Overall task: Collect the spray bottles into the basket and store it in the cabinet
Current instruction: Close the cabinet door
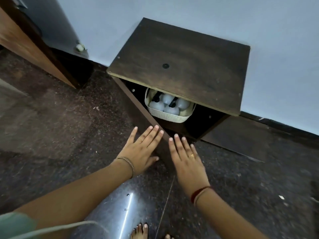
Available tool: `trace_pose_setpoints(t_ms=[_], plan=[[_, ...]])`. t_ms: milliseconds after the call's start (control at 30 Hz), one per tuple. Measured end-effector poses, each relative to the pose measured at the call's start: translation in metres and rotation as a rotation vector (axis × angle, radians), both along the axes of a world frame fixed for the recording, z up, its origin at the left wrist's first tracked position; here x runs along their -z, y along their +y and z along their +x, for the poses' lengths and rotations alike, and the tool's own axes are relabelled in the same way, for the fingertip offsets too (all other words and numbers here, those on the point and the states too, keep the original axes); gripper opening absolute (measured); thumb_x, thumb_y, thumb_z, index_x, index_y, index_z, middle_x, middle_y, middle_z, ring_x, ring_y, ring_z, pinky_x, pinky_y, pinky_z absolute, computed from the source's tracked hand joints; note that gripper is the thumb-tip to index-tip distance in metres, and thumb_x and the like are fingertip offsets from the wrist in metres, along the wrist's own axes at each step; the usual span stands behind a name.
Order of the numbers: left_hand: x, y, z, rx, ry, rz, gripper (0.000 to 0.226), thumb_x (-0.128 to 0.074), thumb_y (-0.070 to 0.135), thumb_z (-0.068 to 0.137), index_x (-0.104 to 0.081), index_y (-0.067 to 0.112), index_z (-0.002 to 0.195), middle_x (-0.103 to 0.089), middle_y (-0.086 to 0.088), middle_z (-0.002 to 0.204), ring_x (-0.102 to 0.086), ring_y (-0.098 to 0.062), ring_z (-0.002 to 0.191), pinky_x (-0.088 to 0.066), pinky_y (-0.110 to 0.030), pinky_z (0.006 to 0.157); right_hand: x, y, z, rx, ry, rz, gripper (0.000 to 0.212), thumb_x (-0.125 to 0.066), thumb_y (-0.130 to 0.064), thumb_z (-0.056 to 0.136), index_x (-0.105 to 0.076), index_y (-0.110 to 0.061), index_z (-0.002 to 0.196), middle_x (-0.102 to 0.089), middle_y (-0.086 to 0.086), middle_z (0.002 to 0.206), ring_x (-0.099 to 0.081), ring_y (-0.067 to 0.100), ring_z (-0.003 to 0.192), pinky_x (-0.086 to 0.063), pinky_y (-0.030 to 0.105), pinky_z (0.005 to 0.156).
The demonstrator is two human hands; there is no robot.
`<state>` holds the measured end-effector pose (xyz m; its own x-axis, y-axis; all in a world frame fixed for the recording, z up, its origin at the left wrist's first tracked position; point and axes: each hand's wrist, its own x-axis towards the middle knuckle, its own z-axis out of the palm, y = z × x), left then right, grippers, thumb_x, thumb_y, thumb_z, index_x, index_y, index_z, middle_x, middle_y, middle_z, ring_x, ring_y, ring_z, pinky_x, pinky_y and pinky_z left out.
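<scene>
A low dark wooden cabinet (181,54) stands against the pale wall with its front open. Inside sits a white woven basket (165,117) holding several clear spray bottles (170,102) with black heads, partly hidden under the cabinet top. The left door (146,121) swings out toward me, seen edge-on. My left hand (141,149) lies flat against that door's outer side, fingers spread. My right hand (186,159) hovers flat on the door's other side, fingers apart, holding nothing.
The cabinet's right door (241,137) lies swung wide open along the floor line. A brown wooden door (29,49) stands open at the far left with a doorstop (79,47) near the wall. The floor (51,126) is dark speckled stone. My bare toes (141,230) show at the bottom.
</scene>
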<state>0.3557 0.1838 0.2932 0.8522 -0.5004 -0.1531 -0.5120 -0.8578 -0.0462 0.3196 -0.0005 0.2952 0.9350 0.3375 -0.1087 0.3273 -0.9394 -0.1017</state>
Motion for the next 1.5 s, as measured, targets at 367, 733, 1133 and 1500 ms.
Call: trace_pose_setpoints(t_ms=[367, 733, 1133, 1500], plan=[[0.012, -0.067, 0.076, -0.064, -0.118, -0.018, 0.083, -0.038, 0.057, 0.089, 0.006, 0.016, 0.146, -0.013, -0.007, 0.156, -0.017, -0.027, 0.141, -0.010, -0.053, 0.112, 0.016, -0.101, 0.105, -0.274, -0.247, -0.367, 0.082, -0.051, -0.009, 0.080, -0.004, -0.012, 0.147, -0.005, 0.003, 0.155, -0.005, 0.023, 0.142, -0.006, 0.046, 0.114], [0.022, -0.072, 0.098, -0.012, -0.321, 0.216, 0.090, -0.045, 0.054, 0.086, 0.009, 0.014, 0.146, -0.028, -0.002, 0.147, -0.036, -0.024, 0.128, -0.032, -0.053, 0.101, 0.027, -0.120, 0.127, -0.370, -0.516, -0.611, 0.067, -0.029, -0.019, 0.092, 0.005, -0.007, 0.148, 0.011, 0.004, 0.155, 0.005, 0.019, 0.142, -0.004, 0.044, 0.116], [0.028, -0.047, 0.109, -0.046, -0.250, 0.283, 0.092, -0.044, 0.057, 0.083, 0.012, 0.017, 0.145, -0.031, -0.007, 0.141, -0.038, -0.025, 0.113, -0.035, -0.045, 0.089, 0.029, -0.103, 0.120, -0.226, -0.411, -0.771, 0.067, -0.038, -0.023, 0.095, -0.002, -0.009, 0.149, 0.034, 0.015, 0.148, 0.030, 0.030, 0.135, 0.010, 0.057, 0.109], [-0.017, -0.022, 0.110, 0.074, -0.360, -0.088, 0.069, -0.044, 0.043, 0.084, -0.023, 0.016, 0.144, -0.041, -0.011, 0.140, -0.033, -0.028, 0.130, -0.025, -0.050, 0.106, -0.009, -0.067, 0.118, -0.134, -0.509, -0.266, 0.073, -0.041, -0.035, 0.090, -0.007, -0.008, 0.149, -0.008, 0.011, 0.159, -0.003, 0.026, 0.147, 0.000, 0.060, 0.113]])
